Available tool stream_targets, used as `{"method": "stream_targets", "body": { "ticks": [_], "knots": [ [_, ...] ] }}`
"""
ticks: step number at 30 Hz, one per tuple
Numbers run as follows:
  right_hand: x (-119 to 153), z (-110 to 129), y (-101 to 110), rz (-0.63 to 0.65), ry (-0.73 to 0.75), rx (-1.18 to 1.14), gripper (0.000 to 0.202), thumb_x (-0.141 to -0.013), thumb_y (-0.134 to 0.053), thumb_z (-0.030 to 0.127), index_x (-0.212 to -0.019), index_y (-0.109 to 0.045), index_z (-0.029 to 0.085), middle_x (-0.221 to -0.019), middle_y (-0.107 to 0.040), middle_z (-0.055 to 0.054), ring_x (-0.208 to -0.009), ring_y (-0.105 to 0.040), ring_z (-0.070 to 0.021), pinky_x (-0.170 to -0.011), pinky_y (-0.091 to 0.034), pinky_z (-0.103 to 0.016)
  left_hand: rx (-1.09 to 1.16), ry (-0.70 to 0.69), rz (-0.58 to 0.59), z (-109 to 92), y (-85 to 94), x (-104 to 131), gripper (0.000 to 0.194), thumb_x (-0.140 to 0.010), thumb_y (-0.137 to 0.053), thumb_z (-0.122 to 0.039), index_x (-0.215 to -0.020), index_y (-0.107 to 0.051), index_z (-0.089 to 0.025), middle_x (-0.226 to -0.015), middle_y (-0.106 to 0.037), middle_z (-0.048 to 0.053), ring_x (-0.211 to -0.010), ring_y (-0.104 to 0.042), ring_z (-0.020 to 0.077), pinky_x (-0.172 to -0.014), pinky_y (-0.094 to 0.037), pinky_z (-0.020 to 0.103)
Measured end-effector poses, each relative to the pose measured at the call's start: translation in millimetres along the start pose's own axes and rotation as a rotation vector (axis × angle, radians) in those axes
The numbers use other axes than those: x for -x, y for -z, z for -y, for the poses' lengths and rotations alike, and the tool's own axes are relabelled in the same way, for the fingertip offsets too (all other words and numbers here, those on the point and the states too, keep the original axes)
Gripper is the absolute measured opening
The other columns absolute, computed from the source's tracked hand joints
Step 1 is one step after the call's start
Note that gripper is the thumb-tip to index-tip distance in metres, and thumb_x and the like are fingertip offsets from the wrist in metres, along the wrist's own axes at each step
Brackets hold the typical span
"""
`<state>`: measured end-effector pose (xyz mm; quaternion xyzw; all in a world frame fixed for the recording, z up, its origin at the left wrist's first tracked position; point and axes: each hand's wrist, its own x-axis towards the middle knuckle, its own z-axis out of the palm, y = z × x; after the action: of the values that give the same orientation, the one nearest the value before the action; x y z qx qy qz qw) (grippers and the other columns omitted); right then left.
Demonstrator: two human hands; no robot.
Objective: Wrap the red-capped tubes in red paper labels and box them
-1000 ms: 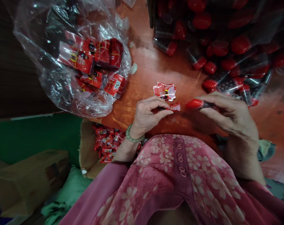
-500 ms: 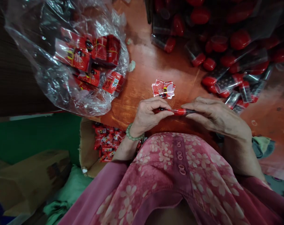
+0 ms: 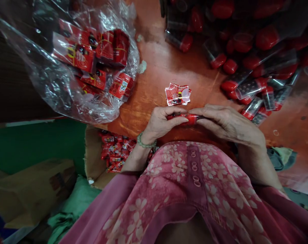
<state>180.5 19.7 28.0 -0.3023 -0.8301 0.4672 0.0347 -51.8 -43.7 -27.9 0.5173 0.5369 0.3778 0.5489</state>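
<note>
Between my two hands, near the table's front edge, lies a small red-capped plastic tube (image 3: 193,119) with a dark body. My right hand (image 3: 225,125) pinches its dark end, fingertips reaching over the red part. My left hand (image 3: 161,123), wearing a beaded bracelet, is closed on a red printed label (image 3: 172,117) that meets the tube's red end. Whether the label goes round the tube or only touches it, I cannot tell; my fingers cover part of both. Just beyond my hands lies a small stack of red printed labels (image 3: 178,94).
A clear plastic bag (image 3: 93,113) at the left holds bundles of red labels (image 3: 120,47). Many red-capped clear tubes (image 3: 250,88) pile up at the right. A cardboard box (image 3: 93,162) of red packed pieces stands below the table edge, and a cloth (image 3: 281,157) lies at the right.
My right hand has moved slightly left, bringing the tube closer against the label in my left hand. My right fingertips now reach further over the red part. The view has shifted a little.
</note>
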Motion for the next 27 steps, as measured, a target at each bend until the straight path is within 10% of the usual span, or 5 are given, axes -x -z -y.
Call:
{"method": "stream_targets", "body": {
  "ticks": [15, 20, 27],
  "knots": [
    [0.0, 4.8, -10.9, -0.099, 0.037, -0.17, 0.031, -0.103, -0.055, 0.03, -0.128, -0.071, 0.022, -0.12, -0.078, -0.007, -0.106, -0.074, -0.0227, -0.097, -0.056, -0.036, 0.044, 0.085, 0.045, -12.3, 0.1, 0.8, 0.032, -0.077, -0.084, -0.046, -0.091, -0.083, -0.016, -0.082, -0.081, 0.003, -0.07, -0.07, 0.0128, -0.07, -0.055, 0.023],
    [7.2, 1.6, -24.4, -0.32, -0.102, -0.408, 0.028, -0.101, -0.059, 0.036, -0.122, -0.071, 0.023, -0.108, -0.078, -0.004, -0.089, -0.072, -0.0181, -0.083, -0.058, -0.032, 0.546, 0.16, -0.148, -6.1, -1.2, 13.2, 0.069, -0.062, -0.086, -0.07, -0.111, -0.078, -0.022, -0.104, -0.081, 0.008, -0.093, -0.076, 0.0208, -0.087, -0.06, 0.032],
    [-2.6, 2.2, -53.3, -0.459, -0.149, -0.729, 0.036, -0.095, -0.066, 0.051, -0.117, -0.067, 0.024, -0.088, -0.07, 0.001, -0.061, -0.056, -0.0097, -0.054, -0.05, -0.022, 0.84, 0.246, -0.217, -12.6, -36.4, 24.4, 0.043, -0.061, -0.095, -0.052, -0.072, -0.071, -0.018, -0.074, -0.075, -0.001, -0.072, -0.071, 0.0112, -0.086, -0.061, 0.03]
  ]
}}
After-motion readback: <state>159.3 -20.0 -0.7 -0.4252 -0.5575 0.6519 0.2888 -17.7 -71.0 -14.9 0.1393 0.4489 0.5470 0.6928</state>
